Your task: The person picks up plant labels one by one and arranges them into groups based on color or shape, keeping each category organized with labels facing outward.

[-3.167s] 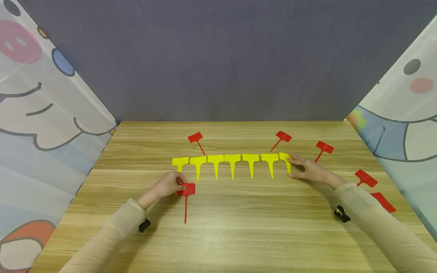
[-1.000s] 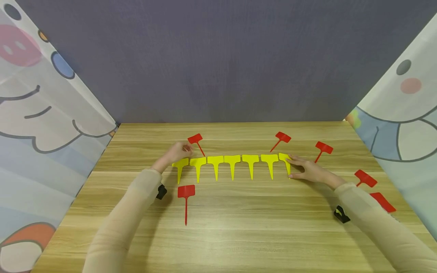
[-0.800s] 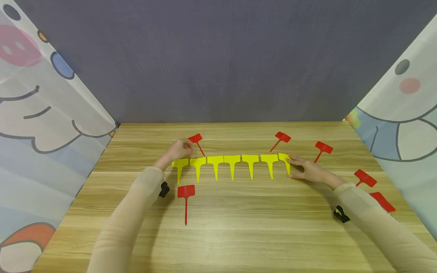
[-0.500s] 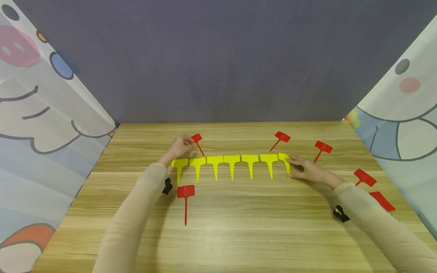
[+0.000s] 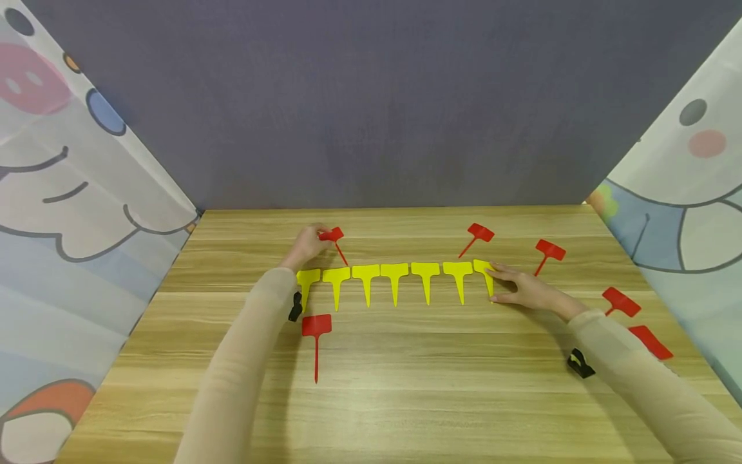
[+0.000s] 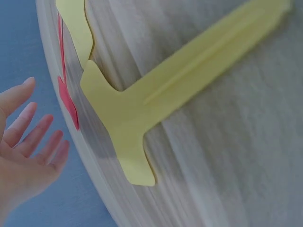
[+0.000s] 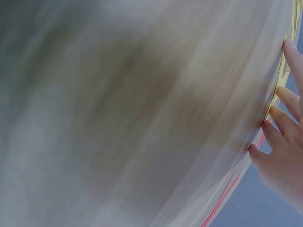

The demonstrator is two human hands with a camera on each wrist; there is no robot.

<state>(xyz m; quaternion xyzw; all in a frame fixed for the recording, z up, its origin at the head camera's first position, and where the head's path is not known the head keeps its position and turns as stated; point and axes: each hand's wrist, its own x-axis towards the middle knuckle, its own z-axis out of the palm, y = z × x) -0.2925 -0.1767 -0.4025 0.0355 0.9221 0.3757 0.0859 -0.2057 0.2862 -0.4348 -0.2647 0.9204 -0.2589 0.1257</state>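
Seven-odd T-shaped yellow plant labels, several in all, lie side by side in a row, such as this yellow plant label (image 5: 395, 274) mid-row. My left hand (image 5: 307, 246) is over the back left, fingers loosely extended at the head of a red plant label (image 5: 333, 235). In the left wrist view the left hand (image 6: 29, 153) shows spread fingers close to that red label (image 6: 67, 101), and a big yellow label (image 6: 137, 106) lies nearer. My right hand (image 5: 524, 289) rests its fingertips on the rightmost yellow label (image 5: 482, 266), partly hiding it; the right wrist view shows the fingers spread along it.
One red label (image 5: 316, 326) lies in front of the row's left end. Other red labels lie behind and right: a back one (image 5: 480, 232), another (image 5: 550, 249), a third (image 5: 621, 301), and one (image 5: 652, 341) partly under the right sleeve. A grey panel (image 5: 394, 109) stands behind the table.
My left hand left the front red label, moved to the back, then crept right and forward to the head of the back left red label. My right hand has stayed put.
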